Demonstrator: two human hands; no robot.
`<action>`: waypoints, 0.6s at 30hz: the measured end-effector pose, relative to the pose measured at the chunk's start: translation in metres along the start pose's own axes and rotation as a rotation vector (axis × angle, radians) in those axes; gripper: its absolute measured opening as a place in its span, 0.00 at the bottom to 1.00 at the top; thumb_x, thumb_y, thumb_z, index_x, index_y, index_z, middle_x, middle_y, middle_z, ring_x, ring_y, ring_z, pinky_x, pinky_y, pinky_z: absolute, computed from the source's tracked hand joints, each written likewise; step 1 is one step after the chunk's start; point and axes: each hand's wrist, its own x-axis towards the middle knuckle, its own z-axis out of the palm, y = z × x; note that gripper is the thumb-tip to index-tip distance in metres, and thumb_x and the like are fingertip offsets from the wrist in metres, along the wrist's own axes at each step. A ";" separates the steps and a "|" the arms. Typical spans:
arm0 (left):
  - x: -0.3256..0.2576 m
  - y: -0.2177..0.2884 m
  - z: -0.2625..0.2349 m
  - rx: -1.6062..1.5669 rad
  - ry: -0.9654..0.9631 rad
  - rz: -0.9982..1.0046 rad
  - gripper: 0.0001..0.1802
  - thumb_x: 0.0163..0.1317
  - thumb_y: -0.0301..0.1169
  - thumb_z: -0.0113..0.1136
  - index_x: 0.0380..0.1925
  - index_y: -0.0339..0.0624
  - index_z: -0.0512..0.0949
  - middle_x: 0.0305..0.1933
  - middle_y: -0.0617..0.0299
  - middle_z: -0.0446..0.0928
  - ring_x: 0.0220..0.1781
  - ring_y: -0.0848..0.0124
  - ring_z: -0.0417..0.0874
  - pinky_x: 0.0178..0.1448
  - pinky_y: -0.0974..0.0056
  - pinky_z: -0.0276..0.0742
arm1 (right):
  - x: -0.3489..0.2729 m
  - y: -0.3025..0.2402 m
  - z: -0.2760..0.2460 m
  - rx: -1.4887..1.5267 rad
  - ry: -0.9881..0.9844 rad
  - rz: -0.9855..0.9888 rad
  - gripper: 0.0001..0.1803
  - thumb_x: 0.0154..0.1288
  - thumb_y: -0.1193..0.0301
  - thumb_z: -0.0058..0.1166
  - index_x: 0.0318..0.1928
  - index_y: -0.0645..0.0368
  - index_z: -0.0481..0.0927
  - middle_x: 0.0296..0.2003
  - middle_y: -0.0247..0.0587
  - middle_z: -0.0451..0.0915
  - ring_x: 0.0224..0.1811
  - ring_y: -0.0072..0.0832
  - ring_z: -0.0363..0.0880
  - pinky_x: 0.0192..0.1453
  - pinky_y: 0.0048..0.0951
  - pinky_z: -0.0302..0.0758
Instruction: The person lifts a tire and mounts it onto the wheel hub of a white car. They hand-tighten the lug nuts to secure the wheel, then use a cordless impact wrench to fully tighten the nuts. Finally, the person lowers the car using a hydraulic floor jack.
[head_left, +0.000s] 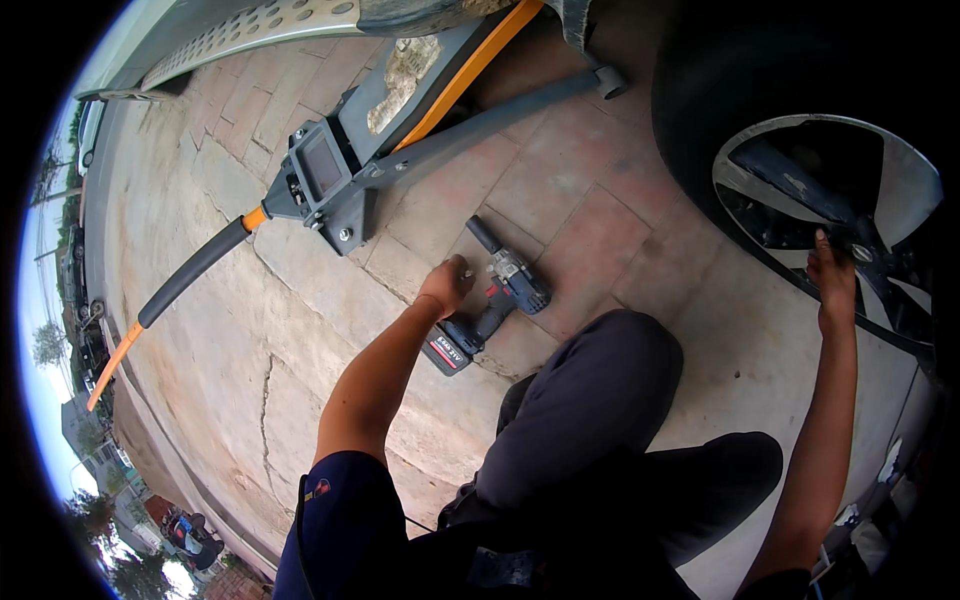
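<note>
A cordless impact wrench [508,285] with a long dark socket lies on the paving in front of me, its battery pack toward my knees. Beside its handle, my left hand [447,286] is low over the ground with its fingers curled together. A small pale bit shows at those fingertips, too small to name. At the right, my right hand [832,278] is raised to the car wheel [790,180], its fingers bunched against a spoke near the hub. Whatever those fingers grip is hidden.
A grey and orange floor jack [330,165] reaches under the car [270,30], its padded handle [195,275] slanting out to the left. My bent knees [620,365] are close behind the impact wrench. Cracked paving [265,400] spreads left toward a road with parked vehicles.
</note>
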 end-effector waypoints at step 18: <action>0.017 0.026 0.012 0.224 0.175 0.297 0.11 0.58 0.35 0.66 0.39 0.45 0.82 0.38 0.49 0.80 0.41 0.47 0.82 0.47 0.49 0.78 | 0.007 0.007 -0.005 -0.187 0.052 -0.037 0.28 0.66 0.52 0.63 0.28 0.70 0.80 0.36 0.62 0.80 0.44 0.52 0.80 0.51 0.44 0.75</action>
